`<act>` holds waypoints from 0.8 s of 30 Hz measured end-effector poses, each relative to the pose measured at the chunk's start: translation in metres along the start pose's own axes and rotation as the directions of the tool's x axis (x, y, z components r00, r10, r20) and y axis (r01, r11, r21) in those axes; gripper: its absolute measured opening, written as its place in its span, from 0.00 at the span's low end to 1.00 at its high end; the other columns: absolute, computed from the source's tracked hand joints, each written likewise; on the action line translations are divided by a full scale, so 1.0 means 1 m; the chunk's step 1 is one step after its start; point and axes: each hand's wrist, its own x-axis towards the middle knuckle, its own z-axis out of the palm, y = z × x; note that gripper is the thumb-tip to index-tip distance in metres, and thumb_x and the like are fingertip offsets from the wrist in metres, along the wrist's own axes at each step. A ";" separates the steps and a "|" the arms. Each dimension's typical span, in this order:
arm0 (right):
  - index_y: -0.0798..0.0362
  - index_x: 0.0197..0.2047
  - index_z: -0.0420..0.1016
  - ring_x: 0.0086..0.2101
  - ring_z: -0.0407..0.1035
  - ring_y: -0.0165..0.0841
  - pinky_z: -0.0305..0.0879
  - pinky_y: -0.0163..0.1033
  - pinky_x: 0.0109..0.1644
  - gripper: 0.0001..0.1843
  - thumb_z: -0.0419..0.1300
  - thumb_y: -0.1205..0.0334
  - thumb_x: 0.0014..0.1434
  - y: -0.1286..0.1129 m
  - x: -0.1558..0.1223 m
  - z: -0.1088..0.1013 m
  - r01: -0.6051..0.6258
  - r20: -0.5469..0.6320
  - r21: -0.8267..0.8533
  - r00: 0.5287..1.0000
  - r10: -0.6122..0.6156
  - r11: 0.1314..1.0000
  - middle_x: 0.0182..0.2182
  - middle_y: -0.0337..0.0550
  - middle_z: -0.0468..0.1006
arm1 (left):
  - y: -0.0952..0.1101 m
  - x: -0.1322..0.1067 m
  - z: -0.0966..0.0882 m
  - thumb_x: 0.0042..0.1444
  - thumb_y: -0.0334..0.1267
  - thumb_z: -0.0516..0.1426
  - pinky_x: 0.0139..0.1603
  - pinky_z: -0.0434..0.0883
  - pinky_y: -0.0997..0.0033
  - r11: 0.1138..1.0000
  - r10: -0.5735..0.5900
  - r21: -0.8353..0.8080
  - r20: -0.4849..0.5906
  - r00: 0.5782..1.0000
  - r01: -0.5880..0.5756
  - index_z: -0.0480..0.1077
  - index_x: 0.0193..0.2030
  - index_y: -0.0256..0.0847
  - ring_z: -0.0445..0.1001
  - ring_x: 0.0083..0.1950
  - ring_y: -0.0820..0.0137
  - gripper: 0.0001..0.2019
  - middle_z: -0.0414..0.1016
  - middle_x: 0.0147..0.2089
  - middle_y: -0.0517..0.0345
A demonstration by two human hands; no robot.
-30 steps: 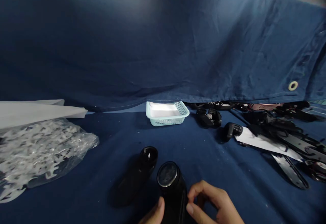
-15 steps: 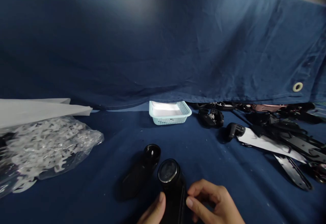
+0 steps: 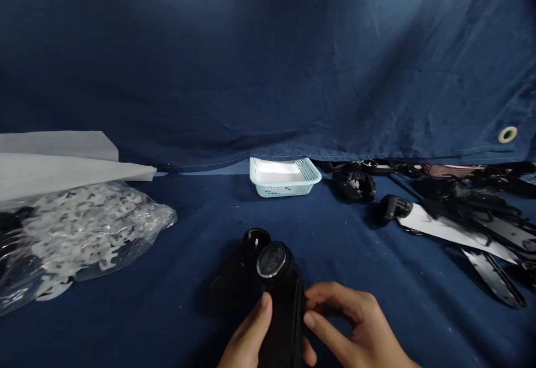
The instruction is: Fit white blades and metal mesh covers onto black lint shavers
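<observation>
Gripping the black device (image 3: 281,315) between thumb and fingers, the left hand (image 3: 250,334) holds it, silver-rimmed round face at its far end, toward the near edge of the blue cloth-covered bench (image 3: 201,206). The right hand (image 3: 358,323) has thumb and forefinger narrowly spaced at the device's right side; whether they pinch anything, I cannot tell. Just left lies a black hollow-ended piece (image 3: 234,278). A clear bag of white pieces (image 3: 96,228) sits toward the left edge, black parts (image 3: 464,203) toward the right edge, a pale-blue basket (image 3: 288,190) near the far edge.
</observation>
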 end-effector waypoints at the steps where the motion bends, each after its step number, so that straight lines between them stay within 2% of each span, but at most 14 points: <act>1: 0.52 0.38 0.79 0.31 0.80 0.35 0.76 0.34 0.37 0.07 0.61 0.60 0.60 -0.002 0.003 -0.001 0.021 -0.004 -0.019 1.000 -0.021 1.000 0.31 0.43 0.85 | 0.001 0.000 0.002 0.60 0.62 0.53 0.23 0.67 0.78 1.000 0.006 -0.015 0.001 1.000 -0.006 0.75 0.46 0.31 0.74 0.22 0.71 0.31 0.79 0.28 0.46; 5: 0.51 0.37 0.80 0.30 0.80 0.34 0.76 0.34 0.35 0.07 0.60 0.62 0.62 -0.005 0.016 -0.009 0.137 -0.050 -0.128 0.988 -0.145 0.982 0.30 0.42 0.85 | 0.010 0.003 0.011 0.62 0.60 0.52 0.22 0.67 0.79 0.998 0.048 -0.047 0.009 0.999 -0.047 0.72 0.47 0.32 0.75 0.21 0.72 0.28 0.79 0.30 0.47; 8: 0.52 0.40 0.80 0.32 0.81 0.35 0.77 0.35 0.36 0.06 0.62 0.63 0.61 -0.010 0.032 -0.017 0.240 -0.059 -0.142 0.966 -0.250 0.960 0.33 0.44 0.86 | 0.026 0.007 0.020 0.59 0.63 0.54 0.18 0.65 0.78 0.993 0.118 -0.024 0.101 0.988 -0.116 0.69 0.49 0.36 0.75 0.18 0.70 0.29 0.79 0.30 0.49; 11: 0.51 0.40 0.81 0.33 0.82 0.36 0.78 0.35 0.36 0.06 0.62 0.64 0.62 -0.023 0.050 -0.029 0.354 -0.083 -0.153 0.926 -0.369 0.923 0.35 0.44 0.87 | 0.050 0.007 0.035 0.60 0.62 0.53 0.16 0.63 0.79 0.967 0.236 0.053 0.173 0.956 -0.249 0.65 0.54 0.38 0.76 0.18 0.68 0.29 0.80 0.30 0.49; 14: 0.50 0.39 0.82 0.34 0.82 0.37 0.79 0.36 0.36 0.05 0.64 0.65 0.60 -0.039 0.067 -0.037 0.447 -0.141 -0.178 0.870 -0.472 0.877 0.35 0.44 0.87 | 0.072 0.001 0.052 0.65 0.58 0.49 0.16 0.62 0.80 0.924 0.338 0.115 0.196 0.921 -0.364 0.63 0.55 0.38 0.77 0.19 0.69 0.25 0.80 0.31 0.49; 18: 0.49 0.39 0.82 0.33 0.82 0.36 0.79 0.35 0.36 0.06 0.64 0.67 0.59 -0.051 0.078 -0.036 0.509 -0.205 -0.184 0.817 -0.539 0.841 0.34 0.42 0.87 | 0.085 -0.007 0.063 0.67 0.55 0.47 0.16 0.62 0.81 0.887 0.408 0.157 0.177 0.896 -0.435 0.60 0.57 0.40 0.78 0.20 0.68 0.22 0.80 0.32 0.49; 24: 0.49 0.42 0.83 0.31 0.82 0.31 0.78 0.30 0.36 0.12 0.64 0.73 0.58 -0.048 0.077 -0.020 0.511 -0.301 -0.184 0.784 -0.544 0.839 0.34 0.40 0.87 | 0.084 -0.006 0.062 0.66 0.55 0.47 0.15 0.63 0.80 0.884 0.414 0.171 0.147 0.898 -0.436 0.60 0.56 0.40 0.76 0.18 0.67 0.22 0.78 0.29 0.51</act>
